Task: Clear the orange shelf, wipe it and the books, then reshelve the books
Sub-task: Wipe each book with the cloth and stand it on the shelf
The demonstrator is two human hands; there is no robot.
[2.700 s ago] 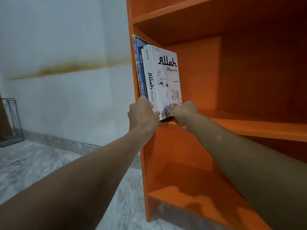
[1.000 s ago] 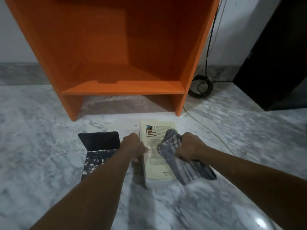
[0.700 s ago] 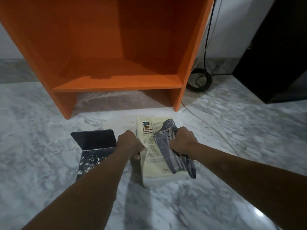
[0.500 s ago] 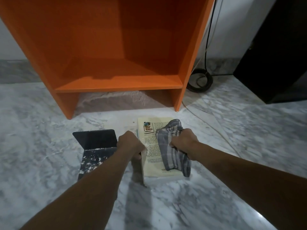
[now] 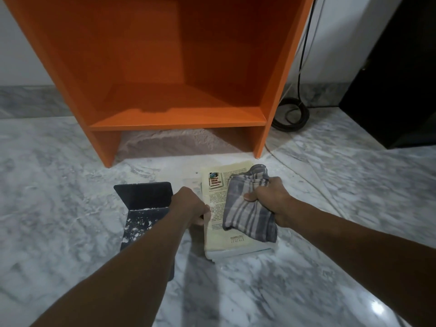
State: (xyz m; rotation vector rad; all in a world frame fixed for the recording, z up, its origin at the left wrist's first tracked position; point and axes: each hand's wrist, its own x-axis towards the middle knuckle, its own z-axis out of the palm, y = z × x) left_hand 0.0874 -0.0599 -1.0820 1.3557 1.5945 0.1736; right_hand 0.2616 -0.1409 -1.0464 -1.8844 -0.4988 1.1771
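Note:
A cream-covered book point(image 5: 218, 228) lies flat on the marble floor, on top of other books, in front of the orange shelf point(image 5: 179, 121). My left hand point(image 5: 191, 206) grips the book's left edge. My right hand point(image 5: 269, 200) holds a grey striped cloth point(image 5: 247, 208) bunched against the book's cover. The shelf's lowest compartment holds nothing.
A black metal bookend point(image 5: 144, 204), speckled white, stands on the floor just left of my left hand. A coiled black cable point(image 5: 292, 115) lies right of the shelf. A dark cabinet point(image 5: 389, 74) fills the far right. Pale dust lies under the shelf.
Earlier both hands were at upright books on a higher shelf. Over the last second my right hand has pulled the cloth up the cover and bunched it; my left hand has kept its grip.

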